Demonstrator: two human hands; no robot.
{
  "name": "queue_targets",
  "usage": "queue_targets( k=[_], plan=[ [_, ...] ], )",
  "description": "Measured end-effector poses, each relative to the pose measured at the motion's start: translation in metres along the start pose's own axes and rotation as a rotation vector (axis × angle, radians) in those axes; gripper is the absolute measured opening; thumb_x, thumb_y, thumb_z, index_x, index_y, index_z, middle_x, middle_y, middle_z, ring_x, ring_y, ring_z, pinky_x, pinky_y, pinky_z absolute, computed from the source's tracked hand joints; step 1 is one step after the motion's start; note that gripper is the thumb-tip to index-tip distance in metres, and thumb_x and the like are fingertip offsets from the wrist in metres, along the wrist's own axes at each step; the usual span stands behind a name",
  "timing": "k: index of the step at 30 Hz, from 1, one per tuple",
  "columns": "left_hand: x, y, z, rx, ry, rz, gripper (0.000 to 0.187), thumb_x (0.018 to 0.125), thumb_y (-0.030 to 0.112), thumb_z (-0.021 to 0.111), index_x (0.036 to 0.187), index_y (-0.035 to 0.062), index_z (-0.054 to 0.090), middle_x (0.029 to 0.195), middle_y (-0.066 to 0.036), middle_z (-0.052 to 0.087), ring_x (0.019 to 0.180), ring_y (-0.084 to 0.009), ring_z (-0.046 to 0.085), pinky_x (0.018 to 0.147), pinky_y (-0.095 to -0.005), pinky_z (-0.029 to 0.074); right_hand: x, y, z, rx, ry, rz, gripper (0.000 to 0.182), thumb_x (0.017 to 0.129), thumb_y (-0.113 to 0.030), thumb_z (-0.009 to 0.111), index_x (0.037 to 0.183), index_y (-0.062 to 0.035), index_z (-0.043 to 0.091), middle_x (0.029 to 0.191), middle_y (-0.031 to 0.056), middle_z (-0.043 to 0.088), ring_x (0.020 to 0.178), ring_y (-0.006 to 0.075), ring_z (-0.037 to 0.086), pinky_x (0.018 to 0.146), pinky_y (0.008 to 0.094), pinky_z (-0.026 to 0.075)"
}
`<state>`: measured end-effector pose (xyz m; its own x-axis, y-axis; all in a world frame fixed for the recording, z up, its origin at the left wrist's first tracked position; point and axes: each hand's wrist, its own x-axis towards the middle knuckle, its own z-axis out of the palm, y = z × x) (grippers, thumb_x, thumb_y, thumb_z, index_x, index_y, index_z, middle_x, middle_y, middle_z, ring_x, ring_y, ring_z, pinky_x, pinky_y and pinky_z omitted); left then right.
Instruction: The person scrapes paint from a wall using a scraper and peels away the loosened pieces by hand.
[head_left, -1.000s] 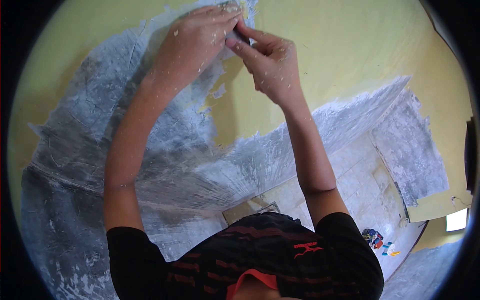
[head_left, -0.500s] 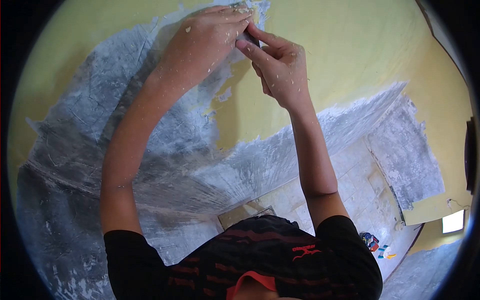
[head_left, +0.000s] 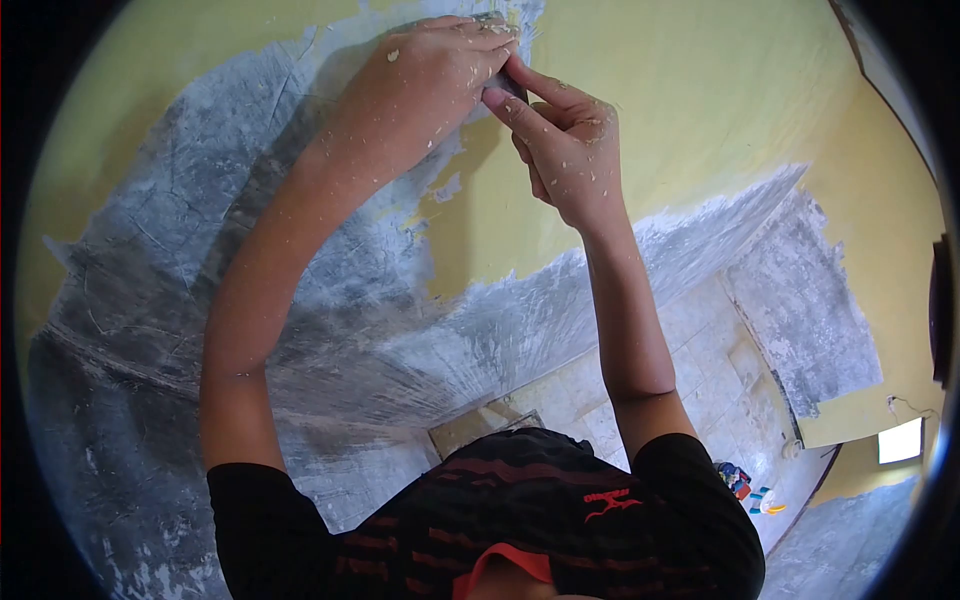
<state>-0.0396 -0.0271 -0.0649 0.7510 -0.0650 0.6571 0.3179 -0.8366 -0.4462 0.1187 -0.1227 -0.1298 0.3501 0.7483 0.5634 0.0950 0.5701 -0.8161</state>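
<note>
A small, dark, flat scraper (head_left: 511,84) is pressed against the upper wall, most of it covered by my fingers. Over its upper part, my left hand (head_left: 440,75) lies with fingers bent and closed together. Thumb and forefinger of my right hand (head_left: 570,140) pinch its lower right end, the other fingers curled in. Pale flakes of paint cling to both hands and forearms. Around the scraper, yellow paint (head_left: 680,110) meets a bare grey patch (head_left: 370,240) along a ragged edge.
Below the wall runs a pale tiled floor (head_left: 690,350), with a few small colourful items (head_left: 735,480) lying at the lower right. Another stripped grey patch (head_left: 805,300) shows on the right wall. A bright white rectangle (head_left: 900,441) is at the far right.
Both hands have shifted slightly right and down in view together with the scraper. Their grip looks the same.
</note>
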Motion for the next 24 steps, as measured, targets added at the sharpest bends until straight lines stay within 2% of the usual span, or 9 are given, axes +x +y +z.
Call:
queue_targets(
  k=[4, 6, 10, 12, 16, 21, 24],
  plan=[
    [0.007, -0.003, -0.003, -0.033, 0.082, -0.033, 0.048, 0.089, 0.0, 0.075, 0.137, 0.0023, 0.074, 0.139, -0.014, 0.074, 0.132, -0.0337, 0.068, 0.116, -0.0432, 0.053, 0.004, -0.003, 0.0, -0.019, 0.0, -0.031, 0.044, 0.099, -0.017, 0.084, 0.139, -0.0012, 0.074, 0.059, -0.007, 0.051, 0.046, -0.0005, 0.036, 0.04, 0.0229, 0.025],
    [0.009, 0.005, -0.005, -0.081, -0.019, -0.079, 0.048, 0.088, 0.0, 0.075, 0.136, 0.0014, 0.074, 0.138, -0.014, 0.075, 0.132, -0.0339, 0.068, 0.116, -0.043, 0.053, 0.001, -0.003, -0.003, -0.006, 0.011, -0.032, 0.044, 0.099, -0.017, 0.084, 0.139, -0.0009, 0.074, 0.059, -0.0069, 0.052, 0.046, -0.0004, 0.036, 0.04, 0.0229, 0.025],
    [0.007, 0.008, 0.0, -0.025, 0.066, -0.019, 0.048, 0.087, -0.001, 0.075, 0.135, 0.0005, 0.074, 0.138, -0.014, 0.074, 0.132, -0.0342, 0.068, 0.116, -0.0429, 0.053, 0.007, -0.002, -0.009, -0.005, -0.038, 0.005, 0.043, 0.099, -0.016, 0.084, 0.138, -0.0001, 0.074, 0.059, -0.0064, 0.052, 0.045, -0.0002, 0.037, 0.04, 0.0232, 0.025],
    [0.012, 0.01, -0.002, -0.108, 0.071, -0.129, 0.049, 0.086, -0.002, 0.075, 0.135, 0.0004, 0.074, 0.14, -0.014, 0.074, 0.132, -0.0343, 0.068, 0.117, -0.0427, 0.053, 0.008, -0.003, -0.011, -0.001, -0.035, -0.011, 0.043, 0.1, -0.016, 0.084, 0.138, 0.0, 0.074, 0.059, -0.0063, 0.052, 0.045, -0.0001, 0.037, 0.04, 0.0232, 0.024],
    [0.01, 0.013, 0.009, -0.084, 0.007, -0.036, 0.05, 0.085, -0.004, 0.075, 0.135, 0.0004, 0.074, 0.14, -0.014, 0.073, 0.132, -0.0345, 0.068, 0.117, -0.0424, 0.053, 0.004, 0.005, -0.021, -0.035, -0.023, 0.02, 0.044, 0.099, -0.018, 0.084, 0.139, -0.0005, 0.074, 0.059, -0.0059, 0.052, 0.045, 0.0001, 0.037, 0.04, 0.0231, 0.025],
    [0.009, 0.01, 0.016, -0.035, 0.084, -0.009, 0.052, 0.084, -0.004, 0.075, 0.135, 0.0012, 0.074, 0.14, -0.013, 0.074, 0.132, -0.0346, 0.068, 0.116, -0.0423, 0.054, 0.007, 0.01, -0.021, -0.03, -0.041, 0.021, 0.047, 0.099, -0.019, 0.085, 0.139, -0.0004, 0.073, 0.06, -0.005, 0.053, 0.044, 0.0005, 0.039, 0.04, 0.0232, 0.026],
    [0.014, 0.006, 0.011, -0.085, 0.062, -0.089, 0.053, 0.084, -0.004, 0.075, 0.136, 0.0022, 0.073, 0.14, -0.012, 0.074, 0.132, -0.0347, 0.067, 0.116, -0.0425, 0.054, 0.013, 0.006, -0.02, -0.037, -0.028, -0.04, 0.046, 0.098, -0.018, 0.085, 0.139, -0.0001, 0.074, 0.06, -0.0046, 0.054, 0.044, 0.001, 0.04, 0.039, 0.0238, 0.027]
  ],
)
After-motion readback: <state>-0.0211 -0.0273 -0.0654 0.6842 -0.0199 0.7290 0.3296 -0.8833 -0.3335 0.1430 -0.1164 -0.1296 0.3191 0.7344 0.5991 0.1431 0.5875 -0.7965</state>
